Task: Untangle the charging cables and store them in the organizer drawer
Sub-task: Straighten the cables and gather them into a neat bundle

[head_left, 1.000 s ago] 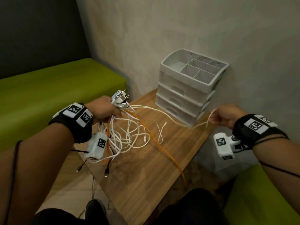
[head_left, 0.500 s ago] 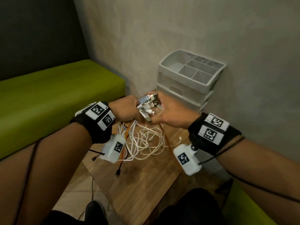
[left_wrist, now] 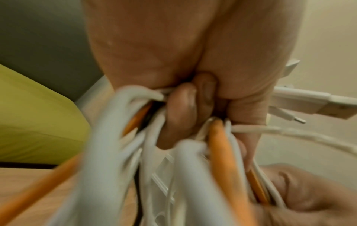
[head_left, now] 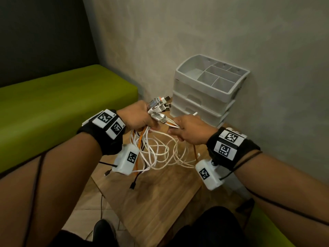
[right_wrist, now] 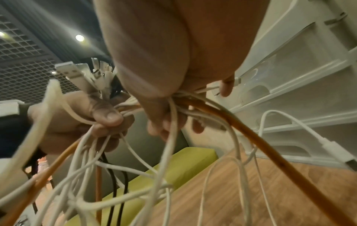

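1. You are sitting beside a green bench (head_left: 62,97), which is running along the left side under a dark wall panel.
2. Your left hand (head_left: 137,116) is closing in a fist around the bundle of charging cables (head_left: 156,150) just below their plugs; the USB plugs (head_left: 159,106) are fanning out above your fingers (left_wrist: 181,116).
3. The white, orange and black cables are hanging in tangled loops between your two hands and trailing down onto the wooden table (head_left: 160,202).
4. Your right hand (head_left: 188,129) is sitting just beside the left, its fingers curling around several white strands and one orange cable (right_wrist: 241,130), with a white connector tip poking up above the knuckles.
5. The grey organizer (head_left: 210,90) is standing at the far right corner of the table against the wall, well apart from the cables' loops; all three of its drawers are sitting closed, and the top tray is showing divided compartments.
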`<state>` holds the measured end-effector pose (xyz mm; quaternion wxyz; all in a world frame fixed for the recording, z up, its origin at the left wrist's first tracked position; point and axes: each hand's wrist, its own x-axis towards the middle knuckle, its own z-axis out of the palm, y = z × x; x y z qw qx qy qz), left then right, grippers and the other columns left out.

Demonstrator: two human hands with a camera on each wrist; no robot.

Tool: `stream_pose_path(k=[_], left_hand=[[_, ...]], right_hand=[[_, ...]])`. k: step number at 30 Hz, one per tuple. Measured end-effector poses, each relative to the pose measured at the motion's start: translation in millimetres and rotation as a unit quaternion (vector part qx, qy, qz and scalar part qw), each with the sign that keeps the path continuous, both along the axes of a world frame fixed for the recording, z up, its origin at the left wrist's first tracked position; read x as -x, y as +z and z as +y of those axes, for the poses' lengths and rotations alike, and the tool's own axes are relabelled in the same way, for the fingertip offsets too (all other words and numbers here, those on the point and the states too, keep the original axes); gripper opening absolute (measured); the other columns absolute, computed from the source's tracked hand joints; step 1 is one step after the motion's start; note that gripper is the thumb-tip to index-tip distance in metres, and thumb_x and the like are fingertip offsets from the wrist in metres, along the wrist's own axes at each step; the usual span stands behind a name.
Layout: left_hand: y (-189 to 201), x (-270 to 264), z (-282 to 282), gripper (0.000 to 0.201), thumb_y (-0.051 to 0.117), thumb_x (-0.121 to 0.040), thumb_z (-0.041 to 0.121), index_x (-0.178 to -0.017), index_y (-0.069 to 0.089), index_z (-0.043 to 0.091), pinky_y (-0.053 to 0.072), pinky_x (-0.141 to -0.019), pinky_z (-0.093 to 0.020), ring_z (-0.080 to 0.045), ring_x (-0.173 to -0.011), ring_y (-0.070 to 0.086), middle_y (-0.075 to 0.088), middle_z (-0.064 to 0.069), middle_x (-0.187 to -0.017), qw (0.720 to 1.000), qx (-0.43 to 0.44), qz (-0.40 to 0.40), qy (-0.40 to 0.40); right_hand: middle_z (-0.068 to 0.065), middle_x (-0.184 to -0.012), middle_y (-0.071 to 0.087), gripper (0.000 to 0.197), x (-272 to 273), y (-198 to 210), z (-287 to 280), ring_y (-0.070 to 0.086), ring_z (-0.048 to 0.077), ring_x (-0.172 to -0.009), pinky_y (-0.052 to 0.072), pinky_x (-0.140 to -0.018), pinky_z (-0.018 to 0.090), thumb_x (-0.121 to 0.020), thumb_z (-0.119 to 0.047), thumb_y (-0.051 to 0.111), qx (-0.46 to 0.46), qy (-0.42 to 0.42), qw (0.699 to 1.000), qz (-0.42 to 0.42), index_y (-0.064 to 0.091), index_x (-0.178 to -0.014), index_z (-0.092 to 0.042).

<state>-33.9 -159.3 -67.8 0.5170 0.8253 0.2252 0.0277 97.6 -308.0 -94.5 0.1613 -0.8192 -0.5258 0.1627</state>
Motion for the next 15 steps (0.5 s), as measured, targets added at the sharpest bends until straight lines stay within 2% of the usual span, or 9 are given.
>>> stream_pose_path(k=[3,5,6,8,10,12,15], left_hand=[[4,3,9,0.04,0.072,-0.071,-0.011,-0.049,0.052,0.015,0.035,-0.041,-0.02,-0.017,-0.037,0.044,0.05,0.001,-0.041,0.998,0.002,-0.03,0.057],[8,9,19,0.035,0.073,-0.071,-0.01,-0.051,0.056,0.014,0.04,-0.042,-0.02,-0.016,-0.038,0.05,0.054,0.0,-0.043,0.994,0.008,-0.047,0.099],[10,13,23,0.033,0.073,-0.071,-0.009,-0.051,0.059,0.014,0.041,-0.043,-0.021,-0.018,-0.04,0.052,0.055,-0.001,-0.044,0.992,0.014,-0.051,0.111],[14,18,31,0.037,0.07,-0.072,-0.011,-0.047,0.061,0.014,0.039,-0.039,-0.018,-0.015,-0.036,0.05,0.054,0.0,-0.042,0.989,0.024,-0.064,0.133],[17,22,41,0.034,0.067,-0.074,-0.013,-0.052,0.058,0.013,0.035,-0.033,-0.015,-0.013,-0.03,0.047,0.052,0.001,-0.039,0.983,0.022,-0.073,0.169],[19,26,49,0.025,0.068,-0.073,-0.01,-0.06,0.057,0.009,0.033,-0.033,-0.015,-0.015,-0.031,0.045,0.052,-0.001,-0.04,0.978,0.003,-0.068,0.197],[19,29,56,0.025,0.068,-0.075,-0.009,-0.061,0.056,0.009,0.034,-0.032,-0.016,-0.011,-0.028,0.045,0.052,0.001,-0.038,0.978,-0.01,-0.043,0.202]], right_hand=[[-0.006,-0.063,0.06,0.023,-14,-2,-2,0.057,0.011,-0.073,0.035,-0.094,0.041,-0.092,-0.041,0.06,0.042,-0.04,0.996,-0.063,0.062,-0.08,-0.021],[-0.008,-0.062,0.06,0.019,-27,-4,-10,0.058,0.014,-0.073,0.038,-0.094,0.043,-0.09,-0.039,0.063,0.046,-0.06,0.996,-0.044,0.061,-0.08,-0.023],[-0.008,-0.064,0.06,0.016,-32,-6,-14,0.06,0.016,-0.071,0.045,-0.089,0.042,-0.09,-0.036,0.065,0.034,-0.064,0.997,-0.023,0.062,-0.082,-0.023],[-0.003,-0.064,0.06,0.015,-44,-8,-25,0.062,0.021,-0.063,0.054,-0.067,0.032,-0.089,-0.029,0.067,-0.025,-0.088,0.995,0.028,0.063,-0.078,-0.019],[0.0,-0.057,0.055,0.024,-62,-13,-39,0.055,0.017,-0.052,0.043,-0.049,0.018,-0.088,-0.025,0.07,-0.078,-0.122,0.988,0.051,0.058,-0.068,-0.018],[0.003,-0.054,0.05,0.028,-81,-17,-55,0.047,0.017,-0.05,0.036,-0.044,0.019,-0.084,-0.029,0.073,-0.086,-0.15,0.982,0.073,0.058,-0.066,-0.013],[0.008,-0.056,0.055,0.032,-103,-26,-77,0.049,0.014,-0.047,0.039,-0.044,0.021,-0.083,-0.032,0.074,-0.039,-0.182,0.978,0.09,0.066,-0.08,-0.002]])
